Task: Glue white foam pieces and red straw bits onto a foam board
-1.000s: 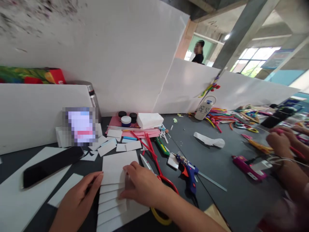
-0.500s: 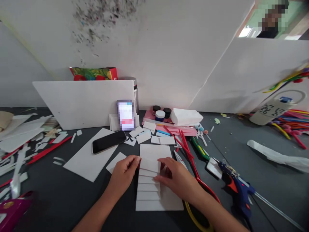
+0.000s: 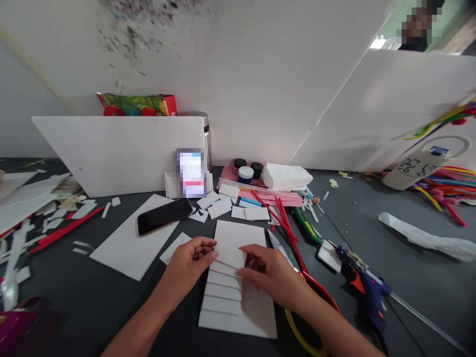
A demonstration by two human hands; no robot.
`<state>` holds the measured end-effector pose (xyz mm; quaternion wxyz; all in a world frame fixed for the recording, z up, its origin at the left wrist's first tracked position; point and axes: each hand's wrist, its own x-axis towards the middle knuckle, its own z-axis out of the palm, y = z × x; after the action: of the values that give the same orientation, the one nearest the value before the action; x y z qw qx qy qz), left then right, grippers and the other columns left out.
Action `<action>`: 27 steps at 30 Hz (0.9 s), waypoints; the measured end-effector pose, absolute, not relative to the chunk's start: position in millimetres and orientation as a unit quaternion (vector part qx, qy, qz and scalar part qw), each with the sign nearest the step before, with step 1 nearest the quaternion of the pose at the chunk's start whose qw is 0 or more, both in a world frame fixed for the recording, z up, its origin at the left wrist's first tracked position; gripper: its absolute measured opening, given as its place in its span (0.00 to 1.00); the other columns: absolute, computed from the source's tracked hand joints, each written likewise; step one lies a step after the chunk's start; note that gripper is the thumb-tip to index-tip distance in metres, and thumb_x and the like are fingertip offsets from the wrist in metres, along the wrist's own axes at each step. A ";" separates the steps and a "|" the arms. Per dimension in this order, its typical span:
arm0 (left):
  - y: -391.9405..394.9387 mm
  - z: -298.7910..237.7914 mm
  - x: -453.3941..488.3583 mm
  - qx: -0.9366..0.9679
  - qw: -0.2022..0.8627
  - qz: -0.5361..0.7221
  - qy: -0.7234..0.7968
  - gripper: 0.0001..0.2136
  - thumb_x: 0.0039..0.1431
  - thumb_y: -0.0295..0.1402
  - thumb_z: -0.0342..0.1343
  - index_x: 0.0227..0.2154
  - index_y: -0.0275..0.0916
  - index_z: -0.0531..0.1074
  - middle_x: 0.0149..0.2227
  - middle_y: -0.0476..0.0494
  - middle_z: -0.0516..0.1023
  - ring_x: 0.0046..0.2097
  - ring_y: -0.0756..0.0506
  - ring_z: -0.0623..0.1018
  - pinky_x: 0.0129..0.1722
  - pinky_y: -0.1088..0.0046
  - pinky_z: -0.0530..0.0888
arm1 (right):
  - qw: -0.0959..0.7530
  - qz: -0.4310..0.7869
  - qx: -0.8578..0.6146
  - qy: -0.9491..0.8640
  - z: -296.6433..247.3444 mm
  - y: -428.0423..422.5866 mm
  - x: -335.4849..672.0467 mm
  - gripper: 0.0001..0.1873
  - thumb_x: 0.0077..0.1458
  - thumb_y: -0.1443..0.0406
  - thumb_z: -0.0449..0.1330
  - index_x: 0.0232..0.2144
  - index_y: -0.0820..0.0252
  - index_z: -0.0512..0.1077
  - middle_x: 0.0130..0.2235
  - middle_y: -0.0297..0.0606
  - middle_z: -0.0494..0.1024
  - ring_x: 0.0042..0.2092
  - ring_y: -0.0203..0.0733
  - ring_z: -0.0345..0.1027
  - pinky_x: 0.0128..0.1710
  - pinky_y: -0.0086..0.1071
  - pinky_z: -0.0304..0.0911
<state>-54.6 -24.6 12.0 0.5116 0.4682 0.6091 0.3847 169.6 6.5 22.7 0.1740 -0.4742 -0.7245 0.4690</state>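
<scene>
A white rectangular board (image 3: pixel 256 312) lies on the dark tabletop in front of me. Several narrow white strips (image 3: pixel 222 291) overlap like steps along its left side. At the top of this row, my left hand (image 3: pixel 195 258) pinches the left edge of a white card piece (image 3: pixel 229 255) between thumb and fingers. My right hand (image 3: pixel 266 270) has its thumb and fingers curled at that piece's right edge, partly hiding it. A loose white card (image 3: pixel 174 248) is partly behind my left hand.
Scissors (image 3: pixel 305 334) lie under my right forearm, near red sticks (image 3: pixel 288 223). A blue glue gun (image 3: pixel 366 285) is at right. Left are a black phone (image 3: pixel 163 216) on white sheet and scraps. Behind stand a lit phone (image 3: pixel 191 173), jars (image 3: pixel 245 173) and a tall white panel (image 3: pixel 122 153).
The board with its strips has turned slightly clockwise, its near edge shifting left. Both hands stay at the top piece. The whole view has shifted a little.
</scene>
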 end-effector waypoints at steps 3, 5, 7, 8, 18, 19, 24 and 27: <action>-24.0 12.8 -53.6 0.464 0.514 0.381 0.613 0.16 0.54 0.43 0.61 0.42 0.38 0.75 0.38 0.43 0.80 0.42 0.42 0.78 0.43 0.68 0.73 | 0.163 0.489 -0.473 -0.715 23.4 5.1 169.7 0.17 0.54 0.60 0.66 0.47 0.55 0.75 0.27 0.31 0.77 0.26 0.37 0.68 0.26 0.28 0.60; -24.7 13.6 -53.0 0.459 0.517 0.373 0.619 0.15 0.54 0.43 0.61 0.40 0.38 0.76 0.37 0.44 0.80 0.41 0.43 0.78 0.42 0.69 0.72 | 0.156 0.496 -0.470 -0.713 23.6 5.3 170.6 0.17 0.54 0.60 0.66 0.47 0.55 0.75 0.27 0.31 0.77 0.26 0.37 0.68 0.26 0.28 0.60; -25.7 14.6 -51.9 0.449 0.521 0.369 0.625 0.14 0.53 0.43 0.62 0.37 0.38 0.76 0.34 0.45 0.80 0.39 0.44 0.78 0.39 0.70 0.72 | 0.157 0.499 -0.467 -0.713 23.2 6.1 171.3 0.16 0.54 0.61 0.66 0.45 0.55 0.75 0.27 0.31 0.76 0.27 0.37 0.69 0.27 0.28 0.61; -26.0 15.2 -51.3 0.442 0.524 0.369 0.627 0.15 0.53 0.44 0.62 0.37 0.38 0.76 0.33 0.45 0.79 0.38 0.44 0.77 0.38 0.71 0.71 | 0.161 0.500 -0.467 -0.711 22.8 6.6 171.4 0.16 0.54 0.61 0.66 0.45 0.55 0.75 0.27 0.31 0.76 0.28 0.37 0.69 0.27 0.28 0.61; -24.8 12.4 -48.3 0.470 0.493 0.372 0.631 0.14 0.52 0.43 0.61 0.35 0.37 0.75 0.30 0.47 0.76 0.31 0.47 0.73 0.31 0.73 0.68 | 0.161 0.523 -0.463 -0.698 21.8 7.8 171.4 0.12 0.55 0.60 0.64 0.42 0.57 0.73 0.25 0.29 0.74 0.26 0.36 0.66 0.26 0.28 0.59; -25.6 11.7 -48.2 0.480 0.482 0.374 0.631 0.14 0.53 0.43 0.61 0.35 0.37 0.75 0.31 0.47 0.76 0.32 0.47 0.73 0.32 0.72 0.69 | 0.161 0.523 -0.460 -0.699 21.6 8.0 171.7 0.12 0.56 0.60 0.64 0.42 0.57 0.73 0.25 0.29 0.73 0.26 0.36 0.66 0.27 0.28 0.59; -27.2 8.1 -46.8 0.505 0.450 0.384 0.628 0.13 0.55 0.42 0.59 0.35 0.37 0.75 0.31 0.46 0.76 0.32 0.46 0.73 0.32 0.72 0.69 | 0.160 0.532 -0.444 -0.703 19.1 9.8 171.4 0.08 0.57 0.60 0.62 0.38 0.57 0.73 0.23 0.28 0.72 0.26 0.36 0.65 0.27 0.28 0.58; -26.1 5.1 -45.8 0.496 0.455 0.388 0.629 0.13 0.55 0.43 0.59 0.36 0.38 0.75 0.31 0.46 0.76 0.32 0.45 0.74 0.33 0.72 0.69 | 0.155 0.529 -0.450 -0.703 19.0 10.6 170.3 0.09 0.57 0.59 0.62 0.38 0.57 0.73 0.23 0.29 0.72 0.26 0.37 0.66 0.27 0.29 0.58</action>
<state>-45.8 -26.1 5.1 0.4552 0.4964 0.6291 0.3881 170.3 10.6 19.0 0.1554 -0.4499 -0.7029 0.5286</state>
